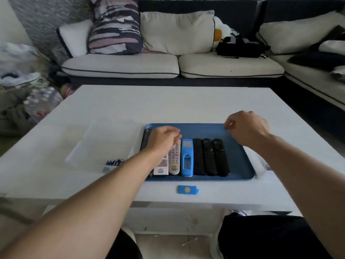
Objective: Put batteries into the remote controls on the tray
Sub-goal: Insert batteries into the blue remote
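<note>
A blue tray (239, 156) lies on the white table (168, 105) with several remotes side by side. The blue remote (187, 157) lies back up, its battery compartment open. Its blue cover (187, 189) lies on the table in front of the tray. Loose dark batteries (114, 162) lie left of the tray. My left hand (164, 139) hangs over the left remotes, fingers bent down by the top of the beige remote (175, 159); a grip is not visible. My right hand (246, 126) hovers over the tray's far right corner, fingers curled in, nothing seen in it.
Three black remotes (211, 157) fill the tray's middle, and a white one (161, 168) and a dark one (145, 141) lie under my left arm. A clear plastic sheet (104, 139) covers the table's left part. A sofa (173, 64) stands behind the table.
</note>
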Demonstrator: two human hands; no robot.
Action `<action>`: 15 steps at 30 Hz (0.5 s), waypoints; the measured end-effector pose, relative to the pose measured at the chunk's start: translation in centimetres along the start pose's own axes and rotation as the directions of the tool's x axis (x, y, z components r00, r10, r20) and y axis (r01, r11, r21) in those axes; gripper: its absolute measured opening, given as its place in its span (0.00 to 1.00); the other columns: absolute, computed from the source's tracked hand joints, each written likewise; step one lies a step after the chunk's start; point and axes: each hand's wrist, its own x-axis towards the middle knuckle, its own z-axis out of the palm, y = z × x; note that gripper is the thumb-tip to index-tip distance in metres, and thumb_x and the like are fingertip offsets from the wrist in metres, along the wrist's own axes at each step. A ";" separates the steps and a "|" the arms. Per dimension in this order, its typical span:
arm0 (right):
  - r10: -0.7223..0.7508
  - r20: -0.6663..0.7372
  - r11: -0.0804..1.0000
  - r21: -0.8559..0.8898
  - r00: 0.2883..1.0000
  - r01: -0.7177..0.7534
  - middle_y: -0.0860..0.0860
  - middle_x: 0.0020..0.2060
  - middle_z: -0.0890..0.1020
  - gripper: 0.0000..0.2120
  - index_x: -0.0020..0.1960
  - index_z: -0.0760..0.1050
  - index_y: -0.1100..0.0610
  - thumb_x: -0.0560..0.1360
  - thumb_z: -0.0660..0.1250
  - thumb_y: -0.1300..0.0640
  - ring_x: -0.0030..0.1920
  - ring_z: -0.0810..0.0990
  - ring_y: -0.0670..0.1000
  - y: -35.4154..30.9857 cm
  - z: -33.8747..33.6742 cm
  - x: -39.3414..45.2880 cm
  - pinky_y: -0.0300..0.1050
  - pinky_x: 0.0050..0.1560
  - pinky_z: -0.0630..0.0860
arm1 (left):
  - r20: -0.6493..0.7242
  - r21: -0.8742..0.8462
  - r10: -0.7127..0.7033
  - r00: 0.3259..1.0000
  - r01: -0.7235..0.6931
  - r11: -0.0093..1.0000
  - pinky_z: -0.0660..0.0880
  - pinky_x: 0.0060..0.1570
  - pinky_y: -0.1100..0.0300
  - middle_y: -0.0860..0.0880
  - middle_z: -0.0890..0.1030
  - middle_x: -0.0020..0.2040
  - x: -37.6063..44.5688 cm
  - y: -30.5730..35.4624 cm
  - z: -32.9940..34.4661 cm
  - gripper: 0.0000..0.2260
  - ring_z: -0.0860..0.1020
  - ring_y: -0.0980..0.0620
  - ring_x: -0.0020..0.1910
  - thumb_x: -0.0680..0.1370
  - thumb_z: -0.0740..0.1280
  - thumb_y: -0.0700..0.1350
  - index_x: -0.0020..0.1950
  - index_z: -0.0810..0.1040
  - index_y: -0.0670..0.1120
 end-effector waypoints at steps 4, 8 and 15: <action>-0.235 0.031 0.972 0.035 0.971 0.234 0.45 0.45 0.84 0.13 0.50 0.82 0.42 0.79 0.62 0.57 0.41 0.79 0.49 -7.4 1.1 -0.4 0.44 0.41 0.72 | -0.264 0.316 0.234 0.936 -0.146 0.938 0.76 0.54 0.60 0.54 0.85 0.47 0.6 -1.3 -6.3 0.05 0.83 0.54 0.50 0.78 0.69 0.42 0.48 0.83 0.52; -0.439 0.112 0.898 0.064 0.891 0.435 0.44 0.48 0.84 0.14 0.50 0.80 0.40 0.77 0.62 0.59 0.46 0.82 0.50 -14.3 3.3 -1.1 0.46 0.46 0.77 | -0.468 0.450 0.270 0.841 -0.036 0.892 0.69 0.64 0.58 0.49 0.79 0.65 1.2 -3.2 -13.4 0.16 0.74 0.48 0.67 0.77 0.67 0.39 0.65 0.78 0.48; -0.636 0.246 0.766 0.088 0.732 0.636 0.47 0.56 0.81 0.13 0.55 0.80 0.41 0.81 0.62 0.57 0.54 0.81 0.53 -22.3 6.7 -2.0 0.45 0.48 0.74 | -0.798 0.258 0.012 0.603 0.324 0.910 0.69 0.69 0.45 0.37 0.73 0.71 1.4 -7.3 -22.2 0.30 0.68 0.36 0.72 0.75 0.69 0.43 0.76 0.67 0.40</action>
